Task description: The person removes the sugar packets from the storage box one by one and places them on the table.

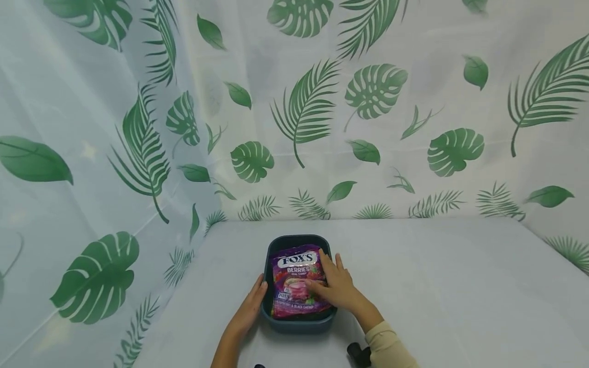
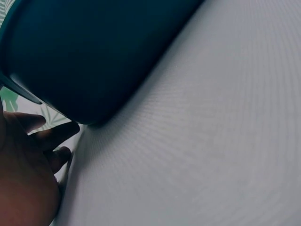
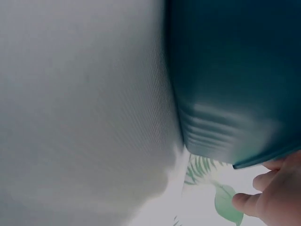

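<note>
A dark teal plastic bin with rounded corners stands on the white table. Inside lies a purple bag of Fox's Berries candy, its printed face up. My left hand is at the bin's left side, touching its outer wall near the rim; the left wrist view has its fingers loosely extended beside the bin. Over the bin's right rim reaches my right hand, with thumb and forefinger spread on the candy bag. In the right wrist view, other fingers stay outside the bin's rim.
White cloth covers the table on both sides of the bin. Behind and to the left hangs a white curtain printed with green leaves. A small black object shows beside the right sleeve.
</note>
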The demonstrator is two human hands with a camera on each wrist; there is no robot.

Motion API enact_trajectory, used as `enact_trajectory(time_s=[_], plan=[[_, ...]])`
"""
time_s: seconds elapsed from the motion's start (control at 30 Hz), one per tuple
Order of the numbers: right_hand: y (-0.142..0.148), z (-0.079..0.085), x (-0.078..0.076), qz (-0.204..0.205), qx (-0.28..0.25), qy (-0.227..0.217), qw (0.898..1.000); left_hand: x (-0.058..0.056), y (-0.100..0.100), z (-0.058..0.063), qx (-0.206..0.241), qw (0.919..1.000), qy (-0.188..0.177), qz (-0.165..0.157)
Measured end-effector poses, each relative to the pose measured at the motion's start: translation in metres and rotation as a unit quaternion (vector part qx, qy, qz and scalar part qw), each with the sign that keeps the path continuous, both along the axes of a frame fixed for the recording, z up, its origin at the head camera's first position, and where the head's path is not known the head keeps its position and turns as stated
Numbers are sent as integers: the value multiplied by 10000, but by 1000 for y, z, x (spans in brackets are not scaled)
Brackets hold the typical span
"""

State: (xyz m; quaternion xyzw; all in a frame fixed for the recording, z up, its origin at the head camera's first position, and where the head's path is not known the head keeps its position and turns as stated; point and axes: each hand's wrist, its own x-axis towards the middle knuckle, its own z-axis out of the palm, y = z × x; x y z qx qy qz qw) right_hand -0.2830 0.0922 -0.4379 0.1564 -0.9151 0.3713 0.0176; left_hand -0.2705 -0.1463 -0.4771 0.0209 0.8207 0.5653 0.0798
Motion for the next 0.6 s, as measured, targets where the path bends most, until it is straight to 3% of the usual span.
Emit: enact_trajectory(time_s=[0.37, 0.6], plan=[[-1, 6, 7, 21, -206, -464, 9987, 1, 1, -1, -63, 10000, -33, 14], [-1, 11, 7, 23, -299, -464, 9985, 3, 1, 1, -58, 9999, -114, 79]])
